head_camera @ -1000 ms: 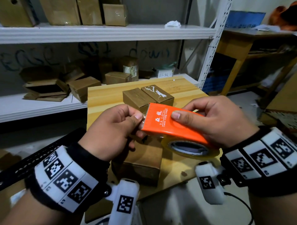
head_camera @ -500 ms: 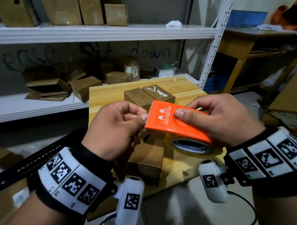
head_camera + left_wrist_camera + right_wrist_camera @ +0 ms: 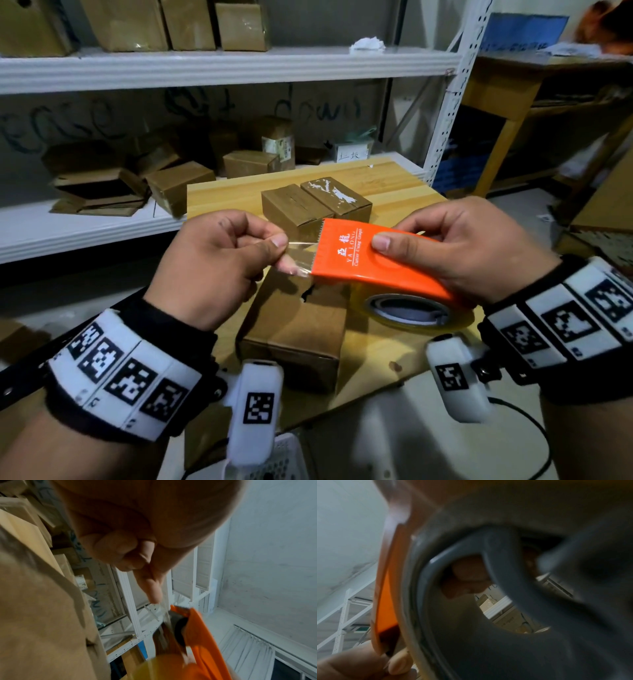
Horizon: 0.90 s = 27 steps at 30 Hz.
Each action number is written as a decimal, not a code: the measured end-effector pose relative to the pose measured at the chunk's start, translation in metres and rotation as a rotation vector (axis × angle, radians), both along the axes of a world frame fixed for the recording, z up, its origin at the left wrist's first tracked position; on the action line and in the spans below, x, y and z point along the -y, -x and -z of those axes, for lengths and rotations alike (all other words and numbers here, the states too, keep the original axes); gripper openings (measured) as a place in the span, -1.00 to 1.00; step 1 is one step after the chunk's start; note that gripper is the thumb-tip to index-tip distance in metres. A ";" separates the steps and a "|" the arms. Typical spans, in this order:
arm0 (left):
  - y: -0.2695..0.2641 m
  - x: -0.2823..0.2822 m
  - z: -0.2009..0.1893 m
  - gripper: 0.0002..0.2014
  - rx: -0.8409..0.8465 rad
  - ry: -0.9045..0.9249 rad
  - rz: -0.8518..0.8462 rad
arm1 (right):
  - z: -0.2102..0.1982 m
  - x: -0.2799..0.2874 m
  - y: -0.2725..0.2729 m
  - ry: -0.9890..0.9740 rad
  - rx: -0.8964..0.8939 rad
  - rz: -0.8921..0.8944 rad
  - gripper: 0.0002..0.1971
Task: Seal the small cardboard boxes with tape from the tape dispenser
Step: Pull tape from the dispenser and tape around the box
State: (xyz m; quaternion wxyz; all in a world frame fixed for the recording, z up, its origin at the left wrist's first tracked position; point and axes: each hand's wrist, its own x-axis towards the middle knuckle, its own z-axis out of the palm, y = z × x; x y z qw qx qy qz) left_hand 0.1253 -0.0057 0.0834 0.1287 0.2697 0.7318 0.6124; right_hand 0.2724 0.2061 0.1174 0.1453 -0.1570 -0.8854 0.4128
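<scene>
My right hand (image 3: 455,246) grips the orange tape dispenser (image 3: 370,260) with its yellowish tape roll (image 3: 407,308), held in the air above the wooden table (image 3: 387,192). My left hand (image 3: 219,263) pinches the free end of the clear tape (image 3: 298,255), pulled a short way out from the toothed cutter edge. Directly below stands a small brown cardboard box (image 3: 298,329) at the table's near edge. In the left wrist view my fingertips (image 3: 152,592) meet the tape at the orange dispenser (image 3: 197,635). The right wrist view is filled by the grey roll core (image 3: 488,588) and the orange dispenser (image 3: 385,601).
Two more small cardboard boxes (image 3: 315,205) sit side by side further back on the table. White metal shelving (image 3: 205,65) behind holds several boxes and flattened cartons (image 3: 99,188). A wooden desk (image 3: 507,102) stands at the right.
My left hand has moved left away from the cutter, drawing a short length of clear tape out of the dispenser. The right hand keeps its hold on the dispenser.
</scene>
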 end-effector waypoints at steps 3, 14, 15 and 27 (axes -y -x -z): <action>0.006 0.005 0.000 -0.95 0.029 0.005 0.003 | -0.002 0.000 -0.001 0.009 0.020 -0.004 -0.55; 0.029 0.015 0.008 -0.94 0.109 0.048 -0.032 | -0.002 -0.006 -0.008 0.017 0.135 0.040 -0.42; 0.029 0.015 0.008 -0.94 0.110 0.059 -0.030 | -0.002 -0.006 -0.008 0.023 0.145 0.041 -0.41; 0.046 0.031 0.015 -0.93 0.176 0.147 -0.086 | 0.002 -0.009 -0.015 0.097 0.209 0.076 -0.40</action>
